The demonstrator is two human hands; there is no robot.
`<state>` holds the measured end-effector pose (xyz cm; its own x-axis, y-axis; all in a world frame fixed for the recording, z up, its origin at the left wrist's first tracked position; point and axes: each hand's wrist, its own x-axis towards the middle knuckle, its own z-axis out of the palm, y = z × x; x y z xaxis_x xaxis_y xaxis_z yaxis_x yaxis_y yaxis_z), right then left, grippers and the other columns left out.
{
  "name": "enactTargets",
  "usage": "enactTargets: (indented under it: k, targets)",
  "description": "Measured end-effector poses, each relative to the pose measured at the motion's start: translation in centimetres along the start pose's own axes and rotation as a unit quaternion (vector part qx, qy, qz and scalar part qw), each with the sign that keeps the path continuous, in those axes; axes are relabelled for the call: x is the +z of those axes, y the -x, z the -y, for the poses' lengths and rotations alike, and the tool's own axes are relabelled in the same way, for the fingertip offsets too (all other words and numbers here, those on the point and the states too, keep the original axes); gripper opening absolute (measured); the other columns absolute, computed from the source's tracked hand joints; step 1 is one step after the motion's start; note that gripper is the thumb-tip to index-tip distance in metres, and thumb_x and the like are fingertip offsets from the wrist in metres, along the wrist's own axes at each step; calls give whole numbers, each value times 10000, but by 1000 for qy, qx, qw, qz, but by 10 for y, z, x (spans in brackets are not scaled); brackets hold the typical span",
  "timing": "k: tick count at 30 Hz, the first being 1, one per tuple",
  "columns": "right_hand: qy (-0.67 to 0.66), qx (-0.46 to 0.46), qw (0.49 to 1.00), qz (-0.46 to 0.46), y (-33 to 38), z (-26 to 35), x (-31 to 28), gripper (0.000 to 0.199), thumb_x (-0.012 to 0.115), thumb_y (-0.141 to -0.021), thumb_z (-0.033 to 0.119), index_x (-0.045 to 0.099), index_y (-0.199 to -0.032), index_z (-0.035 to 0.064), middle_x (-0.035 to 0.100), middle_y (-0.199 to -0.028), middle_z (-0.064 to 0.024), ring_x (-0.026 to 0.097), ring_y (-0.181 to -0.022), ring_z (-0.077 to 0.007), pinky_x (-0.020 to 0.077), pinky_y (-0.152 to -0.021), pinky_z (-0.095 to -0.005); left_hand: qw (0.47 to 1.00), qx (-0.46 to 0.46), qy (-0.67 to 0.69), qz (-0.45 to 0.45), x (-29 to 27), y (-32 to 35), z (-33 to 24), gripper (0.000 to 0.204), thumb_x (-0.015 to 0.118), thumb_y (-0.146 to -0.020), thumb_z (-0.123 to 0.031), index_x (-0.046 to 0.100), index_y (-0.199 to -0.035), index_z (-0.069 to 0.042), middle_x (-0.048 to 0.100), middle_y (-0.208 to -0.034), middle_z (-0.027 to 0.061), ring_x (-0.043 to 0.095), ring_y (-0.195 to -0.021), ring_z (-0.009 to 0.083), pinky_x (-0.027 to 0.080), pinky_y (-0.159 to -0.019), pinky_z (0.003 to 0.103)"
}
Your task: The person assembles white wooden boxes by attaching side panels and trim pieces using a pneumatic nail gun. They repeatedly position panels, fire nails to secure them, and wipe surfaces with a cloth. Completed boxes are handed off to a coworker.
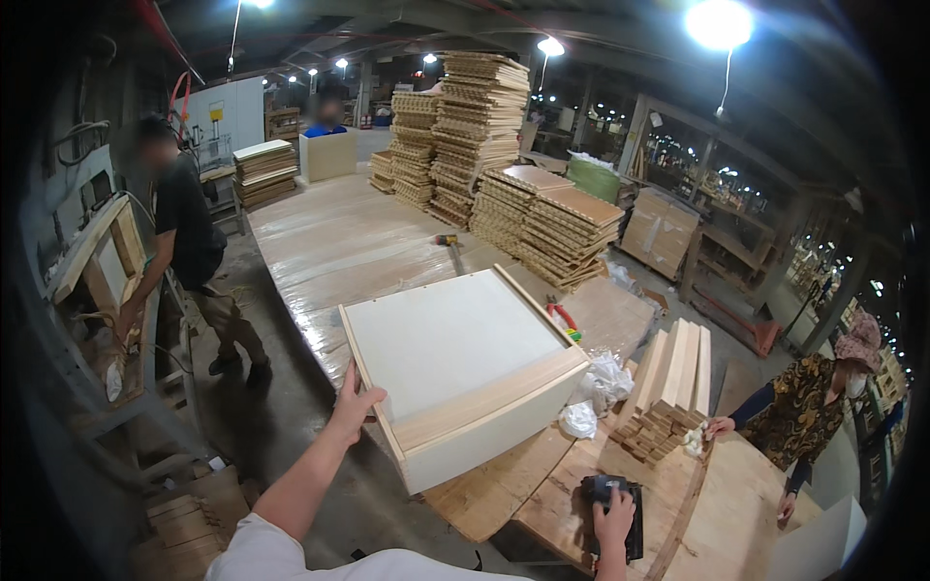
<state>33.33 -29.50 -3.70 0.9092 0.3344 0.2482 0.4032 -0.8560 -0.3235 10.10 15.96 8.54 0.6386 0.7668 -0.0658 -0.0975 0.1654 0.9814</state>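
A pale wooden cabinet box (460,329) with a white panel and wooden edge strips lies at the middle, over the near end of the long table. My left hand (355,405) grips its left edge, thumb on top and the other fingers down the side. To the right, my right hand (614,515) is closed on a black power tool (635,535) that looks like a nail gun, resting on the wooden worktable (567,484). The tool's far end is partly hidden by the hand.
Tall stacks of wooden panels (480,126) stand on the long table (320,252). A hammer (447,240), red-handled pliers (562,315), crumpled white plastic (605,378) and wooden strips (673,378) lie nearby. One person (189,232) works at left, another (814,407) at right.
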Motion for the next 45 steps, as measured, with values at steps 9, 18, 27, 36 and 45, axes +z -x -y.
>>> enactTargets:
  k: [9, 18, 27, 36, 45]
  targets:
    - [-776, 291, 553, 89, -57, 121, 72, 882, 400, -858, 698, 206, -1475, 97, 318, -1468, -143, 426, -1229, -343, 348, -1001, -492, 986, 41, 155, 46, -75, 36, 43, 829, 573, -799, -91, 137, -1498, -182, 367, -1377, 89, 404, -1251, 222, 410, -1006, 364]
    - [-887, 156, 425, 90, -22, 232, 45, 890, 327, -831, 762, 338, -1429, 103, 370, -1460, -70, 361, -1318, -269, 272, -1080, -464, 994, 39, 102, 23, -153, 27, 85, 320, 507, -847, -350, 544, -988, -64, 573, -953, 67, 574, -918, 206, 449, -802, 352]
    - [-812, 81, 564, -126, 60, 110, -8, 831, 281, -878, 724, 281, -1451, 122, 354, -1451, -67, 342, -1327, -257, 276, -1087, -430, 988, 125, 0, 95, 31, 87, -31, 638, 537, -760, -178, 325, -1348, -54, 482, -1196, 112, 499, -1110, 242, 404, -979, 368]
    - [-660, 19, 592, -462, 182, -132, -68, 735, 321, -918, 646, 291, -1433, 122, 402, -1385, -63, 358, -1311, -235, 328, -1065, -397, 820, 3, 111, 561, 314, 123, -9, 890, 636, -661, -24, 241, -1458, -41, 472, -1307, 82, 488, -1185, 199, 426, -983, 332]
    - [-621, 162, 413, -646, 212, -285, -152, 713, 304, -925, 648, 278, -1443, 159, 379, -1408, -44, 392, -1285, -241, 371, -1040, -399, 730, -100, 35, 675, 542, 225, 80, 829, 601, -768, -39, 206, -1492, -122, 475, -1334, 43, 524, -1074, 151, 474, -823, 277]
